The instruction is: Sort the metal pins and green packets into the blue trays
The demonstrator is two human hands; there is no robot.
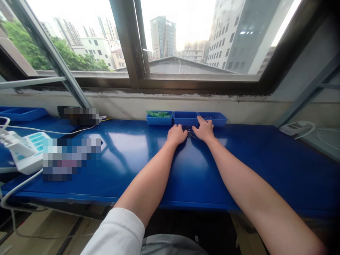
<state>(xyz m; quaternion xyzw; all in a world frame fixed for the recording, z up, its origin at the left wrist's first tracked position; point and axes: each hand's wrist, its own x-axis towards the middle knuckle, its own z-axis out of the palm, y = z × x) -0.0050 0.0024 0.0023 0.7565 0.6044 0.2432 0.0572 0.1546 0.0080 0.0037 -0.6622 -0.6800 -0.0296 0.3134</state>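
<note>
On the blue tabletop, my left hand [177, 134] rests with its fingers curled in. Whatever is under those fingers is hidden. Several thin metal pins [190, 132] lie between my two hands, close to the left thumb. My right hand [204, 129] is spread, its thumb pointing toward the pins and a finger reaching to the rim of the blue bins. The right blue bin [219, 120] has more thin metal pieces in it. Beside it stands the middle blue bin [183, 121]. Green pieces [159, 114] fill much of the left blue bin [160, 122].
A white power strip [29, 150] with cables sits at the table's left, near a blurred-out object [71, 159]. A dark object [78, 115] leans by the wall. Farther left is a blue tray [23, 114]. At right, a white device [297, 127] has a cable. Metal frame posts flank the table.
</note>
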